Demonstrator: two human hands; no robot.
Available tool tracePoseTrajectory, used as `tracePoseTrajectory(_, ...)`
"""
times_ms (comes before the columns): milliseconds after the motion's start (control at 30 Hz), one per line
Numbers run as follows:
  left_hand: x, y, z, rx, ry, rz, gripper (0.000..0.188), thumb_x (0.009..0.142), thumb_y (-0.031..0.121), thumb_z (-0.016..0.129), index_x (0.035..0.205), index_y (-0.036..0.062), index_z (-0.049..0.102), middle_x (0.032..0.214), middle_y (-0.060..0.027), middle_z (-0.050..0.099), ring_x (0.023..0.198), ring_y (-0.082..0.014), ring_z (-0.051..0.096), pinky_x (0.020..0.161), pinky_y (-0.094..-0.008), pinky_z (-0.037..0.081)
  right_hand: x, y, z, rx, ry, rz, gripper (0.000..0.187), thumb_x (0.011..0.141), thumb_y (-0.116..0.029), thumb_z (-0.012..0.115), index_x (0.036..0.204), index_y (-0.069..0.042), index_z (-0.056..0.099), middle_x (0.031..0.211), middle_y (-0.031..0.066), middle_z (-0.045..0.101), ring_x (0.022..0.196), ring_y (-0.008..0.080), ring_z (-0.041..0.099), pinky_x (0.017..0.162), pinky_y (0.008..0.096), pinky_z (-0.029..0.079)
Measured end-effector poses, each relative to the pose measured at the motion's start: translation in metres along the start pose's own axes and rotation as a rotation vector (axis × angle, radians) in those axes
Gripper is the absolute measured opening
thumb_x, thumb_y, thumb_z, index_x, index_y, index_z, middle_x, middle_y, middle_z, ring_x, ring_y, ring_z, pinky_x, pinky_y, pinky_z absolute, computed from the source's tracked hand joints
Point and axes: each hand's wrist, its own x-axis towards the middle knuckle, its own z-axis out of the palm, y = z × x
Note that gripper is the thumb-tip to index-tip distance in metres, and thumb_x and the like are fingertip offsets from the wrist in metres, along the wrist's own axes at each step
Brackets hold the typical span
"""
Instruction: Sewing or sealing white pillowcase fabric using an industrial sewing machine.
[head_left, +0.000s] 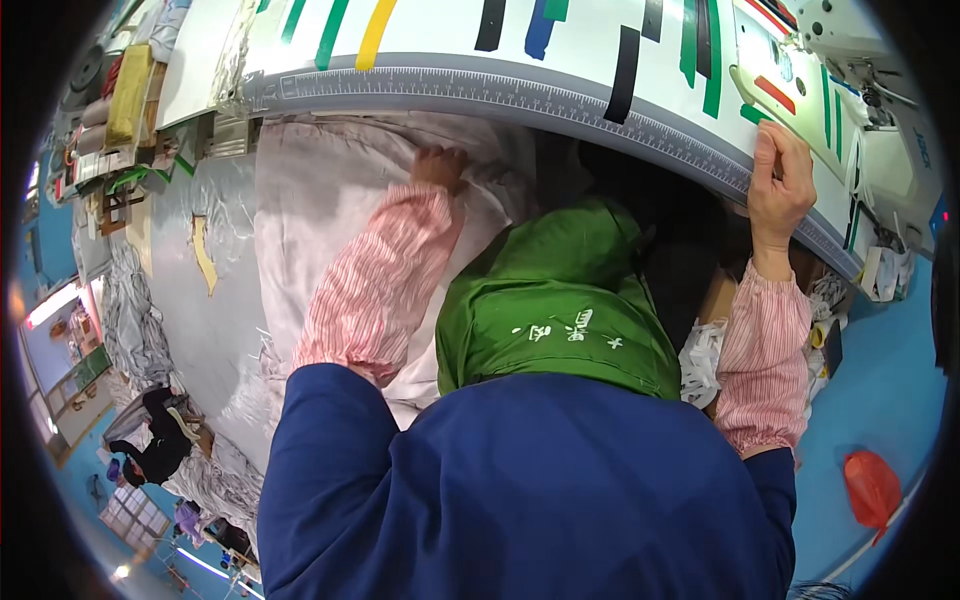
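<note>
Past the green apron, the pale pink cloth lies loose and wrinkled below the white table, so it looks unfinished, though how much is done or left does not show. The person's right hand, fingers bent, is at the table's front edge, and the left hand curls over the cloth; whether either pinches anything, one cannot tell. Room to move seems widest leftward, over the grey sheet, while the ruler lines the table's edge ahead.

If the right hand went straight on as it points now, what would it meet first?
Probably the short green strip just above the right hand in the picture, though depth is unclear.
</note>
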Motion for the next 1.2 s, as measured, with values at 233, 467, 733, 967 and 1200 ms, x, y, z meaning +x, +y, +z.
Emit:
tracePoseTrajectory(233, -0.089, 0.015, 0.037, -0.133, 0.388, 0.275, 0.012, 0.077, 0.017, 0.055, 0.086, 0.0126, 0.060, 0.087, -0.0035, 0.058, 0.088, -0.0211, 0.056, 0.080, -0.0349, 0.042, -0.003, 0.004, -0.002, 0.001, -0.011, -0.001, 0.011, 0.091, -0.011, 0.063, 0.096, -0.002, 0.067, 0.093, 0.0073, 0.068, 0.082, 0.0180, 0.063, 0.069, 0.0266, 0.050)
tracePoseTrajectory(467, -0.106, 0.038, 0.035, -0.330, 0.474, 0.422, 0.014, 0.068, 0.010, 0.061, 0.080, 0.0092, 0.056, 0.082, -0.0047, 0.054, 0.083, -0.0232, 0.055, 0.077, -0.0363, 0.042, -0.004, 0.004, -0.001, -0.004, -0.021, -0.009, 0.011, 0.091, -0.011, 0.063, 0.096, -0.003, 0.067, 0.093, 0.0069, 0.068, 0.082, 0.0165, 0.063, 0.068, 0.0263, 0.050)
tracePoseTrajectory(733, -0.016, 0.053, 0.022, -0.239, 0.465, 0.371, 0.020, 0.075, 0.013, 0.055, 0.092, 0.0106, 0.066, 0.099, -0.0059, 0.063, 0.099, -0.0253, 0.057, 0.084, -0.0396, 0.047, -0.003, 0.004, -0.001, -0.040, -0.008, -0.042, 0.009, 0.089, -0.010, 0.065, 0.093, -0.003, 0.068, 0.093, 0.0068, 0.069, 0.083, 0.0187, 0.064, 0.071, 0.0263, 0.050)
tracePoseTrajectory(967, 0.050, 0.090, 0.043, 0.117, -0.062, 0.321, 0.023, 0.081, 0.026, 0.056, 0.093, 0.0145, 0.072, 0.109, -0.0017, 0.064, 0.113, -0.0235, 0.050, 0.092, -0.0415, 0.042, -0.002, 0.003, 0.000, 0.000, 0.014, -0.025, 0.007, 0.087, -0.010, 0.066, 0.091, -0.004, 0.067, 0.091, 0.0064, 0.069, 0.085, 0.0208, 0.064, 0.079, 0.0288, 0.050)
tracePoseTrajectory(1200, 0.045, 0.087, 0.034, 0.179, 0.063, 0.443, 0.024, 0.084, 0.033, 0.054, 0.092, 0.0154, 0.069, 0.095, -0.0023, 0.061, 0.102, -0.0218, 0.052, 0.091, -0.0436, 0.038, -0.003, 0.001, -0.001, 0.015, 0.014, -0.016, 0.008, 0.086, -0.009, 0.067, 0.091, -0.003, 0.067, 0.091, 0.0065, 0.069, 0.085, 0.0212, 0.065, 0.079, 0.0296, 0.050)
